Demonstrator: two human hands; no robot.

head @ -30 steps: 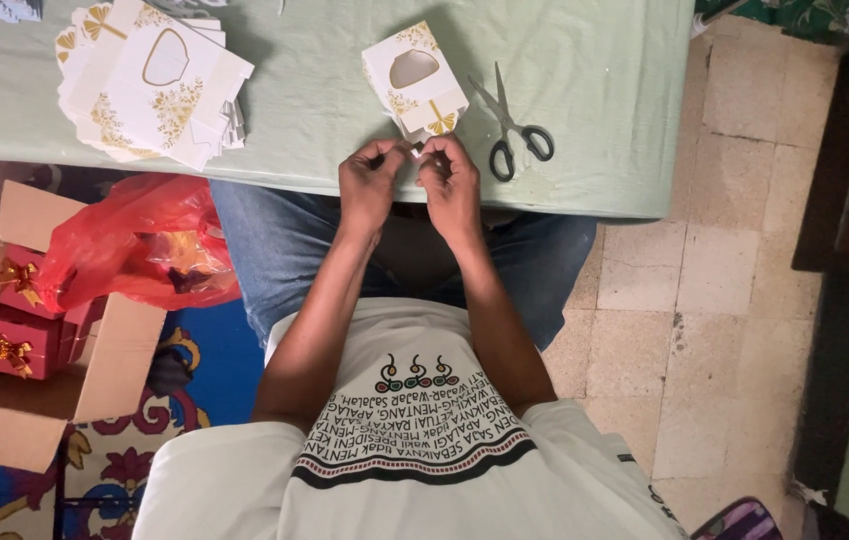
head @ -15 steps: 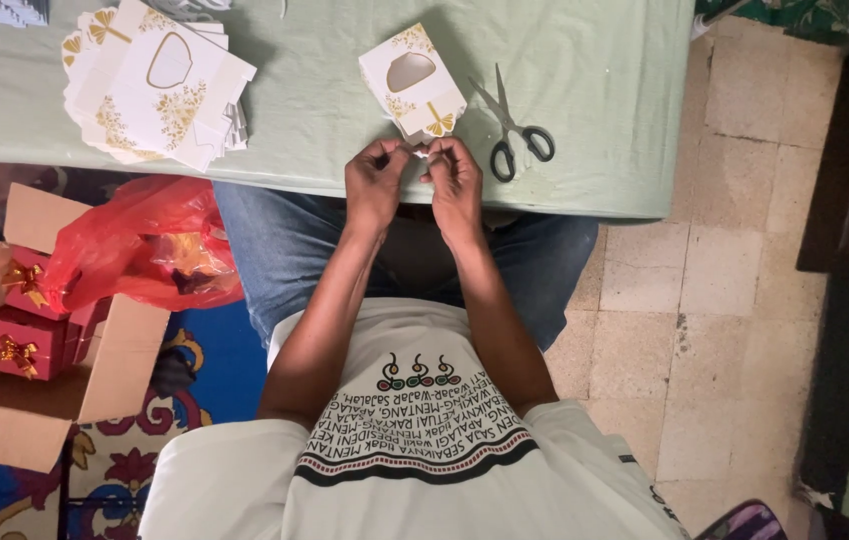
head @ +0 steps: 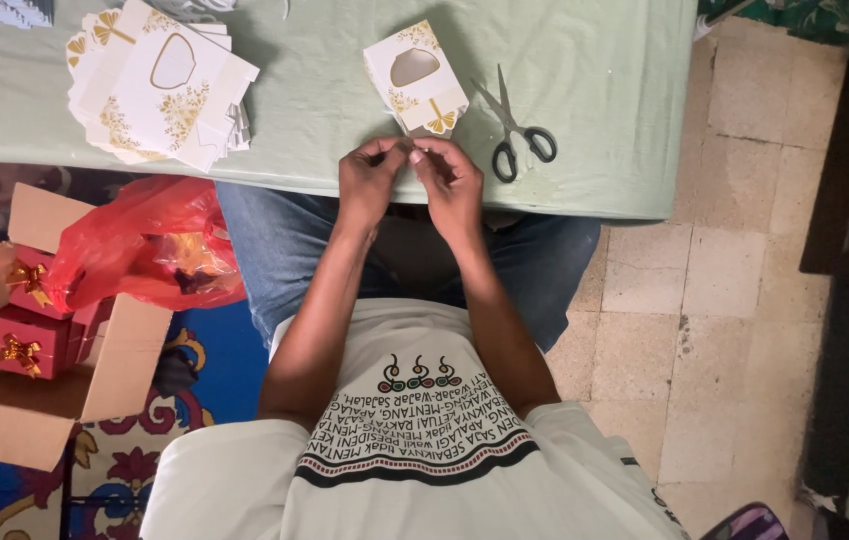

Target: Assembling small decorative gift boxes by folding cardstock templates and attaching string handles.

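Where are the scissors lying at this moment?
In the head view, the scissors lie closed on the green table cloth, just right of the flat white and gold box, beyond the right hand.

A flat white box blank (head: 417,78) with gold floral print, a gold bow motif and an arch-shaped window cut-out lies unfolded on the green table (head: 605,80), tilted, near the table's front edge. Just below it, at that edge, the fingertips of both hands pinch a very small item (head: 411,149), too small to identify.
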